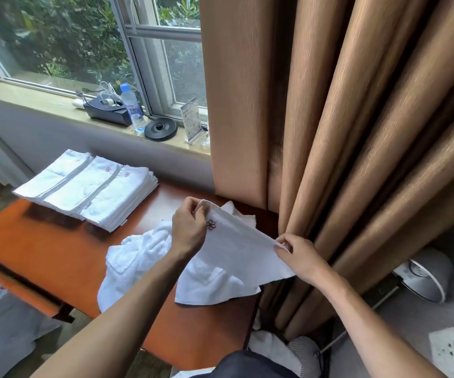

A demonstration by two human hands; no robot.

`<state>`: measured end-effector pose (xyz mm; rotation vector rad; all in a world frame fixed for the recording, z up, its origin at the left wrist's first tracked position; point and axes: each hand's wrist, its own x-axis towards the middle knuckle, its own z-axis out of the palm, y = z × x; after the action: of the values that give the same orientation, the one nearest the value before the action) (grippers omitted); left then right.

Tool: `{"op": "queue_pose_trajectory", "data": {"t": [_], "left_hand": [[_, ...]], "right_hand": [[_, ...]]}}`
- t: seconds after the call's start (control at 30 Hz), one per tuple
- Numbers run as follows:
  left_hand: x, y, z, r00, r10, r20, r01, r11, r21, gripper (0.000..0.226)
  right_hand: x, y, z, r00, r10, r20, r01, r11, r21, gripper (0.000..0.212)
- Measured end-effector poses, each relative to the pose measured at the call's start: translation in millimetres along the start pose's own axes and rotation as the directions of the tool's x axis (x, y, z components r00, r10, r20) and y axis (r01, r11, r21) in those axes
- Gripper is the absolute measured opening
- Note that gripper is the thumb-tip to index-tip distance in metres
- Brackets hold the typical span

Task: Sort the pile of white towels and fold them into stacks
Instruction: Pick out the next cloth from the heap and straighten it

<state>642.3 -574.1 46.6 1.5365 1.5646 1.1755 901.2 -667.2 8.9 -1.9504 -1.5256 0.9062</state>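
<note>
Above the desk (56,255) at 6 o'clock, a white towel (242,249) w/ red logo hangs stretched: left grip (189,231) pinches its 11 o'clock corner, right grip (300,257) pinches the 3 o'clock edge. Unfolded pile (138,257) lies beneath; folded stack (89,186) at 10 o'clock.

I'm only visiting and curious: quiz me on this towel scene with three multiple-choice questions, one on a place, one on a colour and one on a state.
1. Where do the folded towels lie?
A. on the windowsill
B. on the floor
C. on the table

2. What colour is the cap of the water bottle?
A. blue
B. red
C. green

3. How is the held towel right now?
A. rolled up
B. stretched between the left hand and the right hand
C. lying folded on a stack

Answers: 1 C, they sit at the table's far left end; 2 A, the cap shows blue against the window; 3 B, each hand pinches a corner.
</note>
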Motion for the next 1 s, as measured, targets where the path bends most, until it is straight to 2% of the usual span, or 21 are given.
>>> {"op": "queue_pose_trajectory", "data": {"t": [0.1, 0.23, 0.4, 0.53, 0.63, 0.8, 0.9, 1.0], "left_hand": [[-12.6, -5.7, 1.8, 0.998, 0.047, 0.041, -0.047, 0.999, -0.007, 0.02], [-24.9, -8.1, 14.2, 0.989, 0.105, 0.102, -0.105, 0.994, -0.006, 0.021], [-36.2, 0.6, 29.2, 0.977, 0.092, 0.191, -0.087, 0.996, -0.037, 0.023], [-47.5, 2.4, 35.4, 0.936, 0.103, 0.337, -0.087, 0.994, -0.063, 0.022], [-51.3, 5.0, 36.6, 0.899, 0.065, 0.434, 0.002, 0.988, -0.151, 0.02], [-53.8, 8.4, 33.9, 0.885, 0.027, 0.465, 0.06, 0.984, -0.17, 0.019], [-53.5, 8.8, 31.5, 0.902, 0.013, 0.431, 0.052, 0.989, -0.137, 0.012], [-54.1, 8.8, 28.4, 0.909, 0.007, 0.417, 0.048, 0.992, -0.121, 0.011]], "right_hand": [[-4.6, -3.8, 5.8, 0.999, 0.041, -0.019, -0.038, 0.99, 0.134, 0.005], [1.7, -22.7, 16.0, 0.996, 0.084, -0.001, -0.078, 0.93, 0.359, 0.019], [4.7, -50.7, 23.0, 0.999, 0.046, -0.005, -0.039, 0.892, 0.451, 0.046], [6.9, -58.2, 25.6, 0.995, 0.083, 0.063, -0.105, 0.816, 0.569, 0.036], [8.5, -61.3, 26.1, 0.987, 0.104, 0.12, -0.155, 0.781, 0.605, 0.029], [8.9, -57.0, 26.3, 0.986, 0.105, 0.129, -0.165, 0.727, 0.667, 0.017], [8.8, -54.6, 29.6, 0.988, 0.082, 0.134, -0.152, 0.721, 0.676, 0.005], [6.2, -54.4, 32.2, 0.988, 0.061, 0.142, -0.141, 0.731, 0.668, 0.019]]}}
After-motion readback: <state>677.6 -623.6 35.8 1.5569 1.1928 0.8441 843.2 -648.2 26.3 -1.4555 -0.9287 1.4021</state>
